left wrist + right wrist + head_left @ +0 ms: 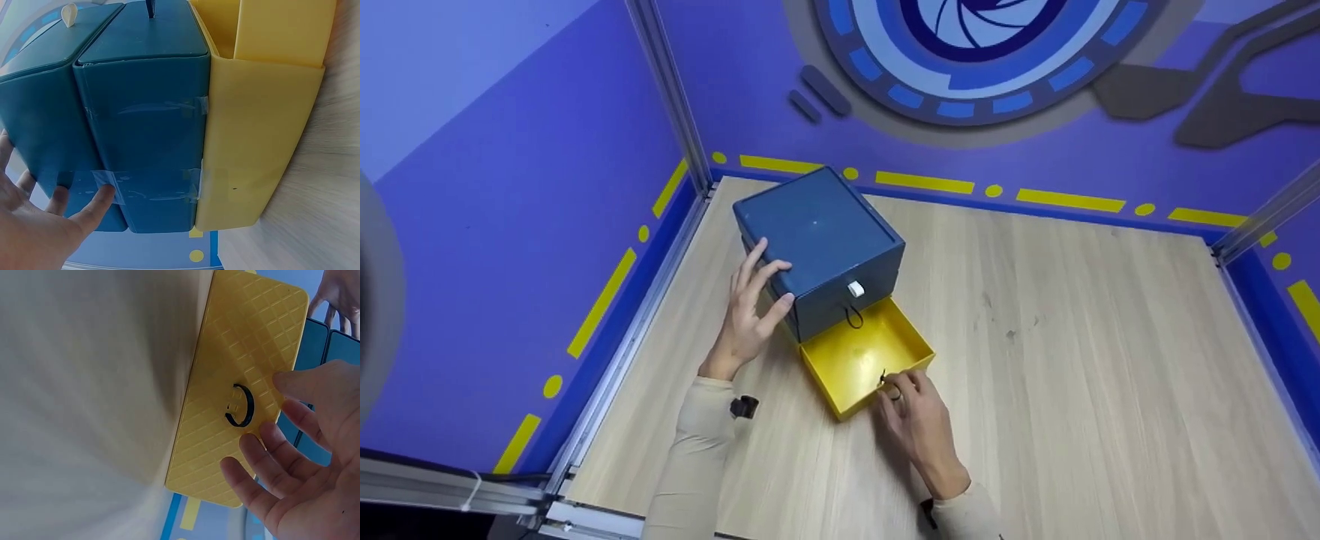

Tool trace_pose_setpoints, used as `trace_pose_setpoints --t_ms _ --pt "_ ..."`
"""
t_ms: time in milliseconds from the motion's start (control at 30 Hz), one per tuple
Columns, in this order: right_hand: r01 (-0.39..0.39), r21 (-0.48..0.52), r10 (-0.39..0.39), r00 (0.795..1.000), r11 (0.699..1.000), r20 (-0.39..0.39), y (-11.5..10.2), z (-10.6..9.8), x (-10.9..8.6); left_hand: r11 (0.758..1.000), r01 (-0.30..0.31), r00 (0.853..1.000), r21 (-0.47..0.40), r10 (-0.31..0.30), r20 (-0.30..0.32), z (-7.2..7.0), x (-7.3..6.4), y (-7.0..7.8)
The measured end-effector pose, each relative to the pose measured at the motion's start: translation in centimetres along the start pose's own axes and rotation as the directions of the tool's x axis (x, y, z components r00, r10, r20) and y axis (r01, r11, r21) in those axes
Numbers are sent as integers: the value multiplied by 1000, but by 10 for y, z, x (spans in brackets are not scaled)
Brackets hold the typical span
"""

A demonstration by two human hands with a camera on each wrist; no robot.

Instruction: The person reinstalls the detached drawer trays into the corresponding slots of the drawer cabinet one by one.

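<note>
A stacked drawer unit has dark blue upper tiers (817, 225) and a yellow drawer (861, 358) pulled out at the bottom. My left hand (744, 322) rests spread against the upper left side and top edge of the blue stack, thumb near the front corner. Loosely bent, the fingers of my right hand (919, 420) are at the yellow drawer's front panel (225, 343). A black loop pull (247, 408) hangs on that panel, beside the fingers and not held. The drawer's interior is bare apart from a small black knot (883, 377) by its front wall.
A white tab pull (856, 289) and a black cord loop (853, 318) mark the blue drawer fronts. Clear tape (197, 185) runs across the tiers' side. The wooden tabletop (1072, 360) surrounds the unit, with printed purple panels (585, 150) behind and at the sides.
</note>
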State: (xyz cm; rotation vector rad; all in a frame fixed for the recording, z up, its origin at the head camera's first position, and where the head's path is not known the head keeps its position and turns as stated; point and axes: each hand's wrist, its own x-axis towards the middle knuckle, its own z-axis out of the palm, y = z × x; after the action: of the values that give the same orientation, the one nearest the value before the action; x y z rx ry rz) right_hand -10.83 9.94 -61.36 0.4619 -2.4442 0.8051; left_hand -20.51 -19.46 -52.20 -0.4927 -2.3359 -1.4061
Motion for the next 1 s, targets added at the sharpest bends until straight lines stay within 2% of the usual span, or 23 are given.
trace_pose_setpoints --t_ms 400,833,1000 --pt "23 -17 -24 999 1000 -25 -3 10 9 1000 11 1000 -1 -11 8 0 0 2" --pt "13 -48 -15 999 999 -29 -6 23 21 1000 26 1000 7 -26 12 2 0 1" --pt "36 -51 -38 998 998 -43 -7 29 28 1000 23 1000 4 -23 1 2 1 1"
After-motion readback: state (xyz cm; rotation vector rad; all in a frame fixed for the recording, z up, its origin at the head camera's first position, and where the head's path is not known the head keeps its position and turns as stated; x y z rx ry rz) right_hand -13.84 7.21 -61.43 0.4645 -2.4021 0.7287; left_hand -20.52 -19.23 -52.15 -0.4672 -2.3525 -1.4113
